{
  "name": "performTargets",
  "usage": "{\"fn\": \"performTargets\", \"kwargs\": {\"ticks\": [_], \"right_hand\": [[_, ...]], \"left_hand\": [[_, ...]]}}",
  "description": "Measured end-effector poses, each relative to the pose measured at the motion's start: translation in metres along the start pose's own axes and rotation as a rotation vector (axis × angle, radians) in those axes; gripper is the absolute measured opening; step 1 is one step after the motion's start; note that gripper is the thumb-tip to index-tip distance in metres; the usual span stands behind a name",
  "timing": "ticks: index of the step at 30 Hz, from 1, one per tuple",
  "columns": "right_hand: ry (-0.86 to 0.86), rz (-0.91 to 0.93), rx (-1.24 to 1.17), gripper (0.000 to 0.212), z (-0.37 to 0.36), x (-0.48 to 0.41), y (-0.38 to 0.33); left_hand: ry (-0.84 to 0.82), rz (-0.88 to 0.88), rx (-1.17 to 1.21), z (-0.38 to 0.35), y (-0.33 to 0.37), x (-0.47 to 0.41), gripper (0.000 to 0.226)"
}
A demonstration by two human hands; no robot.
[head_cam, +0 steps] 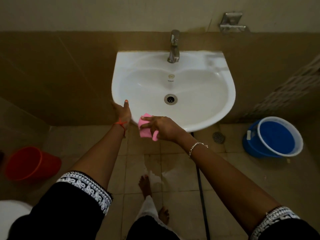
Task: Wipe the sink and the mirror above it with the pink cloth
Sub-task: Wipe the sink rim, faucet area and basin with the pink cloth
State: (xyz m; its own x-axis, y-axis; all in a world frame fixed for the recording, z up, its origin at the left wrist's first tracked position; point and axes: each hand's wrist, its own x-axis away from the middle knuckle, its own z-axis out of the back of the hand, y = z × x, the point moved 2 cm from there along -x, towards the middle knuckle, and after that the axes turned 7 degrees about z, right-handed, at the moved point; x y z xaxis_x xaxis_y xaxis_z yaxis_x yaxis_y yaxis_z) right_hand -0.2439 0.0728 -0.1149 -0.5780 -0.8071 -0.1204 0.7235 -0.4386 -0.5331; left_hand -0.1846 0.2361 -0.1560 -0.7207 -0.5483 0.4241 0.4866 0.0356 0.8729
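Right hand [161, 128] holds pink cloth [144, 122] on sink [216, 101] rim; the sink's printed logo [171, 80] is unreadable.

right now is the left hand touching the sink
Touching. The head view shows the left hand against the sink at its near-left rim, thumb lying over the white edge with no gap.

One wide-angle view from the person's head looks steeply down and slightly forward. The sink [199, 94] sits close below, centre-far against the wall [69, 70]. The forearms [97, 153] enter from the near edge, over the floor [173, 153]. Straight lines bow towards the frame's edges.
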Motion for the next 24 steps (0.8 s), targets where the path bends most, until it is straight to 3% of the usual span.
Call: {"fn": "performTargets", "kwargs": {"ticks": [12,21,24], "right_hand": [[-0.058,-0.133,0.039,0.05,0.031,0.075,0.021],[-0.096,-0.256,-0.241,0.041,0.055,0.085,0.028],[-0.014,-0.366,-0.229,0.038,0.059,0.083,0.044]], "left_hand": [[0.066,-0.041,-0.072,-0.007,-0.008,-0.007,0.066],[0.013,-0.059,-0.068,-0.002,-0.01,-0.009,0.067],[-0.024,-0.051,-0.071,0.001,-0.008,-0.01,0.07]]}}
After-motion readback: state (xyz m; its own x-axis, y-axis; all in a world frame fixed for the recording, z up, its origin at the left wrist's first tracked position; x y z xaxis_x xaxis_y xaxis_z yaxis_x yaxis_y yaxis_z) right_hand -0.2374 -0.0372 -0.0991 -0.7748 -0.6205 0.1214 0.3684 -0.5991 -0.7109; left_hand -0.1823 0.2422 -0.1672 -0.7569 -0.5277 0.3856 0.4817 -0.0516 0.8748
